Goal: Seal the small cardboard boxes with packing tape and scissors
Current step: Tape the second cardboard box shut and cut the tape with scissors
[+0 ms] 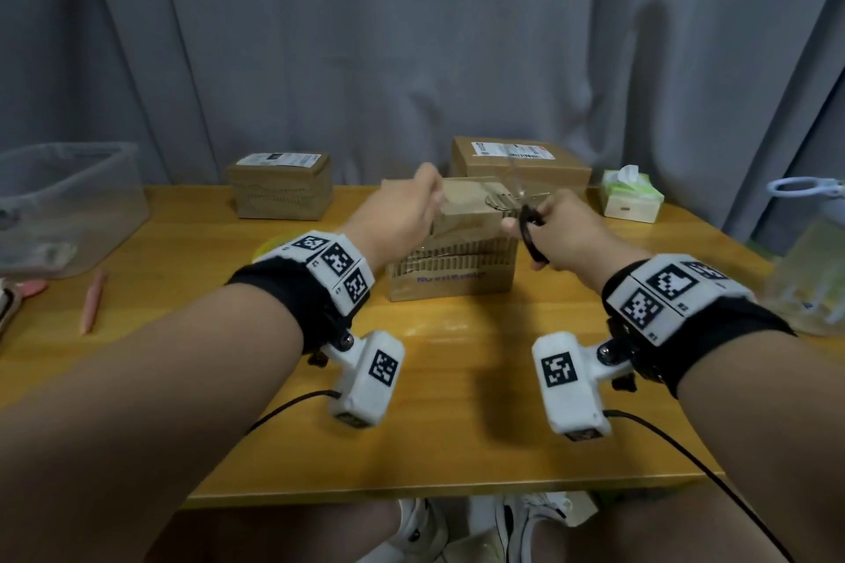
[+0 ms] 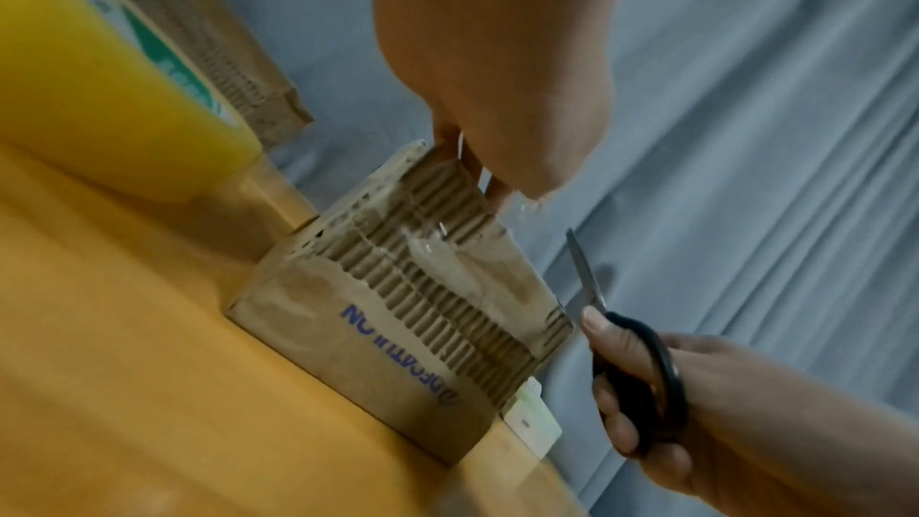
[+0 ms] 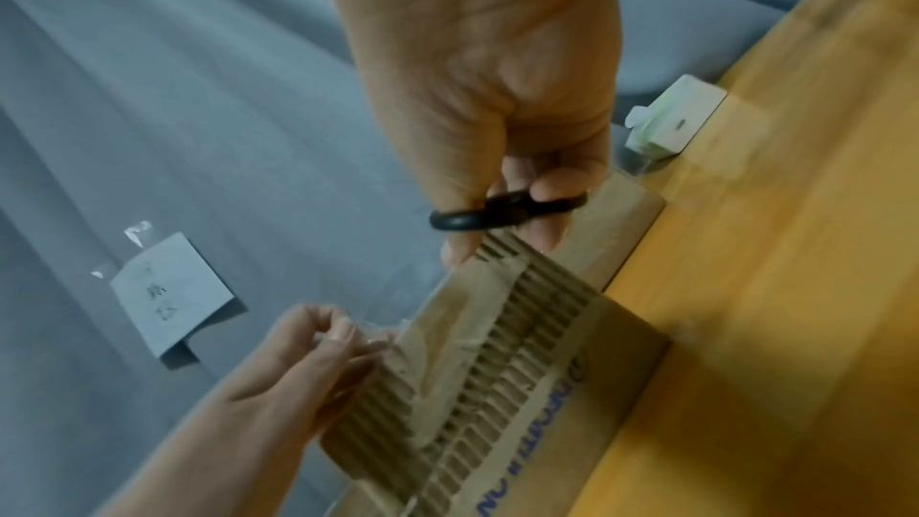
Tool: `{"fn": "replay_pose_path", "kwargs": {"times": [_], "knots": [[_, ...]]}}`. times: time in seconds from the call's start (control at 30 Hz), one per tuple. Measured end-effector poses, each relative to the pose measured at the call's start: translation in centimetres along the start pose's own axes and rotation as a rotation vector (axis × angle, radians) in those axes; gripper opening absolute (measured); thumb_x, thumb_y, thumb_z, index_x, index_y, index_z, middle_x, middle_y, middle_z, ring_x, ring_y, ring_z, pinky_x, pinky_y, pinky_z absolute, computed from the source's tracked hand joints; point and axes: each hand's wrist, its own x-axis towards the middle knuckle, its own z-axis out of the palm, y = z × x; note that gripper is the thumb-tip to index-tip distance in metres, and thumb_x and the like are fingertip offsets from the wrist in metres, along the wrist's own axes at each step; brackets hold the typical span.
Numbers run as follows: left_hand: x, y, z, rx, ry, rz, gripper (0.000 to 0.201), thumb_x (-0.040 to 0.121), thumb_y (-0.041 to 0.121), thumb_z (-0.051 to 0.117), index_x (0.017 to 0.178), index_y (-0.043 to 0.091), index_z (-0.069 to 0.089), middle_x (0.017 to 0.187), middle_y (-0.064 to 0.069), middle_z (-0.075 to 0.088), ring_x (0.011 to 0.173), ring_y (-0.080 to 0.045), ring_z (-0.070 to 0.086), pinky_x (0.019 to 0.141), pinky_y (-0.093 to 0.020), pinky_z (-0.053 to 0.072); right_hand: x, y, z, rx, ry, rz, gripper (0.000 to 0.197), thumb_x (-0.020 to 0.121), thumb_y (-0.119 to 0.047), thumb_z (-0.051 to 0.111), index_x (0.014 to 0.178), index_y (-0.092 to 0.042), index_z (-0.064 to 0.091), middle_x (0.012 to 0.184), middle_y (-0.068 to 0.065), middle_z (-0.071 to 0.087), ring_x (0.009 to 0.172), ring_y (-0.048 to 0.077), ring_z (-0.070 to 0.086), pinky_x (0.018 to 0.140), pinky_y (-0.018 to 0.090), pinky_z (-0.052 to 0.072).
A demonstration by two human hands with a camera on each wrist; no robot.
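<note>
Wooden table point(image 1: 457, 379): left hand point(image 1: 402, 215) pinching tape point(image 3: 378, 313) taut over box point(image 1: 457, 270), right hand point(image 1: 567, 238) gripping scissors point(image 2: 641, 360); best snipped close.

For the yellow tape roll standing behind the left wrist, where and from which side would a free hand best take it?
Judging from the left wrist view, the tape roll stands on edge on the table, so its curved top rim is exposed. Probably best pinched across its width from above; the box crowds one side.
</note>
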Motion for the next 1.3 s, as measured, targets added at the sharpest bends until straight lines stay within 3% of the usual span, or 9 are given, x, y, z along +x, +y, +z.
{"fn": "replay_pose_path", "kwargs": {"times": [0.1,0.23,0.4,0.53,0.63,0.73,0.93,1.1,1.3], "knots": [[0.0,0.7,-0.2,0.196,-0.163,0.12,0.023,0.103,0.031,0.029,0.108,0.012,0.041,0.084,-0.007,0.062,0.072,-0.026,0.055,0.06,-0.033,0.037,0.1,1.7,0.5,0.025,-0.026,0.186,0.039,0.097,-0.021,0.054,0.124,0.003,0.04,0.112,0.022,0.06,0.072,0.022,0.06,0.051,0.026,0.052],[0.6,1.5,-0.6,0.166,-0.243,0.108,0.021,0.102,0.031,0.033,0.108,0.013,0.042,0.09,-0.005,0.06,0.079,-0.025,0.057,0.067,-0.033,0.04,-0.3,3.8,1.3,-0.143,-0.218,0.18,0.017,0.097,-0.004,0.045,0.113,-0.003,0.051,0.129,0.025,0.053,0.062,0.017,0.046,0.041,0.015,0.046],[1.2,1.3,-1.3,-0.293,0.043,-0.132,0.009,0.09,0.027,0.061,0.093,0.019,0.066,0.115,-0.001,0.044,0.113,-0.017,0.044,0.098,-0.026,0.033,-0.6,4.0,2.0,-0.202,-0.273,0.218,0.027,0.087,-0.027,0.069,0.089,-0.001,0.061,0.085,0.014,0.066,0.066,0.025,0.068,0.063,0.034,0.06],[0.5,1.8,-2.1,-0.478,0.05,-0.154,0.018,0.09,0.025,0.063,0.101,0.014,0.072,0.103,-0.002,0.057,0.088,-0.006,0.053,0.082,-0.02,0.041,-0.6,2.2,0.9,-0.433,-0.065,0.058,0.037,0.095,-0.04,0.052,0.078,-0.007,0.06,0.068,0.007,0.059,0.062,0.025,0.062,0.058,0.033,0.053],[-0.1,2.7,-2.0,-0.604,-0.04,-0.142,0.017,0.091,0.017,0.062,0.103,0.013,0.072,0.095,0.0,0.07,0.082,-0.004,0.064,0.076,-0.016,0.051,-0.7,1.2,-0.2,-0.273,0.088,-0.123,0.04,0.099,-0.04,0.043,0.086,-0.009,0.065,0.07,0.006,0.061,0.063,0.024,0.061,0.053,0.03,0.044],[-0.2,3.6,-1.1,-0.633,-0.033,-0.109,0.015,0.087,0.008,0.066,0.101,0.006,0.069,0.085,-0.001,0.068,0.072,0.002,0.061,0.07,-0.01,0.049,-1.0,0.5,-0.1,0.088,0.052,-0.217,0.039,0.101,-0.035,0.043,0.09,-0.006,0.067,0.084,0.013,0.068,0.075,0.028,0.065,0.071,0.04,0.055],[0.4,5.7,-0.2,-0.727,0.024,-0.04,0.021,0.083,-0.001,0.068,0.094,0.008,0.052,0.071,0.003,0.063,0.056,0.007,0.058,0.058,-0.005,0.045,-2.2,-0.5,0.2,0.912,-0.337,-0.136,0.032,0.102,-0.025,0.041,0.099,-0.001,0.062,0.093,0.013,0.07,0.078,0.019,0.068,0.067,0.026,0.058],[1.1,5.8,-0.2,-0.595,0.076,-0.05,0.013,0.085,0.013,0.069,0.098,0.012,0.071,0.086,0.012,0.06,0.071,0.007,0.058,0.066,-0.001,0.042,-1.6,-0.5,0.0,0.98,-0.058,-0.127,0.017,0.096,-0.008,0.054,0.112,-0.005,0.06,0.099,0.015,0.07,0.08,0.023,0.069,0.068,0.028,0.06],[1.2,5.9,0.4,-0.634,0.146,-0.16,0.01,0.088,0.013,0.066,0.095,0.011,0.06,0.078,0.001,0.063,0.067,-0.005,0.06,0.064,-0.013,0.05,-1.2,0.2,0.0,0.797,0.013,-0.114,0.016,0.092,0.005,0.055,0.101,0.001,0.068,0.081,0.014,0.069,0.059,0.014,0.068,0.057,0.02,0.056]]}}
